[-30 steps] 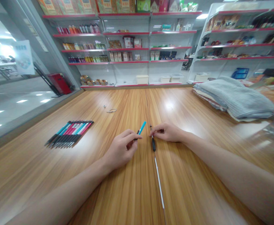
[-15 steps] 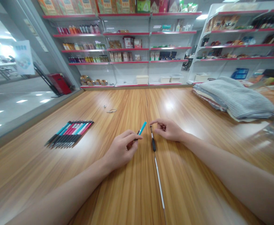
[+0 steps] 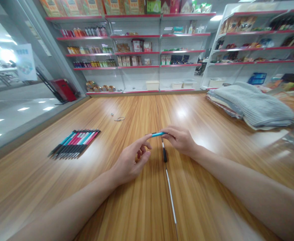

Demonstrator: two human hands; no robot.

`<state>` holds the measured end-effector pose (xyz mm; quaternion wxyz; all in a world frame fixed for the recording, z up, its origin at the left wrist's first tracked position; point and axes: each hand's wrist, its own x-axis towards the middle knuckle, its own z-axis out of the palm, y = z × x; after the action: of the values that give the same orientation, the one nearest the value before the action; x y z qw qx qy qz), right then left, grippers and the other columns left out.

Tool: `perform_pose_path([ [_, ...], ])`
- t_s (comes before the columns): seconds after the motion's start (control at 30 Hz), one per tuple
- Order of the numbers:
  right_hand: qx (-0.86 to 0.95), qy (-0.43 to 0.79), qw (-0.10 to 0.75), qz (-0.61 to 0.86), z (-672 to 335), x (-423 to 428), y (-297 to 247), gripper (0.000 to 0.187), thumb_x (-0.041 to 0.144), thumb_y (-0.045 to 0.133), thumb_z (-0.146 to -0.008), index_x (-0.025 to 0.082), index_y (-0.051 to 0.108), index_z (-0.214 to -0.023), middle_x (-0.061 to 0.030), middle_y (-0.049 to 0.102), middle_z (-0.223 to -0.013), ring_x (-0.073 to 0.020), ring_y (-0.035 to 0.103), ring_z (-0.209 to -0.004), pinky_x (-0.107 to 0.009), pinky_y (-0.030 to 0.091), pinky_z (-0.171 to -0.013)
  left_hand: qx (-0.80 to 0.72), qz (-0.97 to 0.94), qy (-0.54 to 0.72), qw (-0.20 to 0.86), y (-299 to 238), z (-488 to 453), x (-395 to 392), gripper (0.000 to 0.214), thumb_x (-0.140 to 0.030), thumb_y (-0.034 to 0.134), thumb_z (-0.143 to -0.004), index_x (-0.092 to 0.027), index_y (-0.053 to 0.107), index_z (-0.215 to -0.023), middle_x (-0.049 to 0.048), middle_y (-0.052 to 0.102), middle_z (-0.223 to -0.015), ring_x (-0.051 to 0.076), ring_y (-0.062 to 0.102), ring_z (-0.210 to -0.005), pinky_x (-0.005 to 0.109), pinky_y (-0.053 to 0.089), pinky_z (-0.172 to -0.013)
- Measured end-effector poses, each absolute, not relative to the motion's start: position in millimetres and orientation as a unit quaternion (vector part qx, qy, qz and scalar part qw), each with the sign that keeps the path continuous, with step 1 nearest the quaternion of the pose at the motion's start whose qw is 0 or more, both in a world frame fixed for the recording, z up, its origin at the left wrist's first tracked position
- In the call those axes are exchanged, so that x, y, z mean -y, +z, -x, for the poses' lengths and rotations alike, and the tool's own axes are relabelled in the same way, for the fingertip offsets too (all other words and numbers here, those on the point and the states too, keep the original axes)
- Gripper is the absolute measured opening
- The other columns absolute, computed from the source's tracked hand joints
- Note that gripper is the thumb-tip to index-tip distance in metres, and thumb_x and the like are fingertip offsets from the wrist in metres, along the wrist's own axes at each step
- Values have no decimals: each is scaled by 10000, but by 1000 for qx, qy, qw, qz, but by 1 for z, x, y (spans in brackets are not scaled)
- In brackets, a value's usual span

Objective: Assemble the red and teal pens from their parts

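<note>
A blue pen barrel (image 3: pixel 158 134) with a dark clip lies level above the table, its right end pinched between the fingers and thumb of my right hand (image 3: pixel 180 138). The stretched index finger of my left hand (image 3: pixel 131 157) meets the barrel's left end. The thumb of that hand stands apart and its other fingers are loosely curled. Just below my right hand, a black pen grip section (image 3: pixel 165 155) with a white part at its far end lies along the table seam. Nearer to me, a thin white pen refill (image 3: pixel 171 197) lies in line with it.
A row of several assembled pens (image 3: pixel 75 144), blue, red and white with black grips, lies at the left. A small ring-like band (image 3: pixel 119 118) and a tiny metal piece (image 3: pixel 112 114) are farther back. Folded striped cloth (image 3: pixel 253 103) is at the right. Stocked shelves (image 3: pixel 136 35) stand beyond the table.
The blue barrel has passed from my left hand's pinch to my right hand and turned from slanted to level. My left fingers have loosened, and the index finger has stretched out.
</note>
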<state>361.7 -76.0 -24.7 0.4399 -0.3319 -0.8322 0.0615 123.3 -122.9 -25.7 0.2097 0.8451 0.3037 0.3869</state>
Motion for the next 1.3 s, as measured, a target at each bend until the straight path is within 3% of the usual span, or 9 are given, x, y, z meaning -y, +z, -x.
perform_pose_path([
  [0.07,750,145,520,383,-363,71,-26,240,400,486,-932,190,598,-965,-39,670,-796,-91,524,-552,-225,429,-528,-311,-834,394,227,-27,-123,123,599,-166,494,-883,-214,260,-1432,56,574,-1038,96,543,-770,247,487,-717],
  [0.17,622,289,601,411,-368,59,-28,350,523,407,-930,189,511,-929,-43,689,-781,-51,377,-362,-203,297,-348,-312,-834,388,240,-28,-123,122,556,-181,503,-881,-216,308,-1400,52,567,-1025,92,535,-747,244,487,-702],
  [0.3,584,311,623,418,-375,53,-30,397,571,433,-898,182,507,-894,-26,660,-700,-49,357,-356,-196,269,-340,-314,-832,384,247,-27,-124,123,493,-195,503,-887,-215,357,-1357,49,565,-1009,96,535,-749,249,481,-702],
  [0.53,829,52,444,338,-359,79,-26,187,318,539,-909,184,646,-983,-35,642,-795,-118,564,-690,-236,420,-623,-336,-775,466,264,-29,-120,123,426,-268,390,-952,-187,302,-1361,46,593,-918,110,532,-702,260,457,-653],
  [0.63,872,16,392,293,-352,88,-25,199,293,527,-917,186,635,-1044,-46,644,-843,-124,568,-722,-235,407,-626,-364,-755,501,217,-26,-118,122,316,-274,356,-963,-174,426,-1254,41,590,-874,122,535,-714,271,450,-670],
  [0.77,896,-9,354,268,-351,90,-25,221,331,514,-925,182,629,-1040,-49,631,-815,-127,560,-713,-234,392,-621,-376,-816,416,139,-19,-121,120,185,-285,475,-916,-165,590,-999,53,587,-875,151,537,-812,291,438,-742],
  [0.93,906,-31,339,253,-355,88,-25,227,368,517,-922,171,622,-963,-38,606,-781,-115,533,-674,-228,358,-589,-314,-871,354,134,-17,-121,121,155,-309,568,-864,-157,600,-870,40,564,-782,151,509,-761,284,406,-704],
  [1.13,929,-83,292,210,-350,97,-18,208,364,499,-933,214,631,-990,-25,599,-822,-100,536,-693,-222,341,-586,-237,-884,327,234,-11,-112,123,347,-287,315,-955,-139,605,-833,59,562,-727,150,513,-704,301,400,-678],
  [1.3,948,-108,242,175,-341,110,-14,301,493,485,-909,239,645,-918,-14,590,-853,-85,502,-649,-232,320,-571,-235,-890,322,219,-12,-114,125,365,-258,363,-936,-147,557,-647,45,527,-624,126,488,-609,278,386,-608],
])
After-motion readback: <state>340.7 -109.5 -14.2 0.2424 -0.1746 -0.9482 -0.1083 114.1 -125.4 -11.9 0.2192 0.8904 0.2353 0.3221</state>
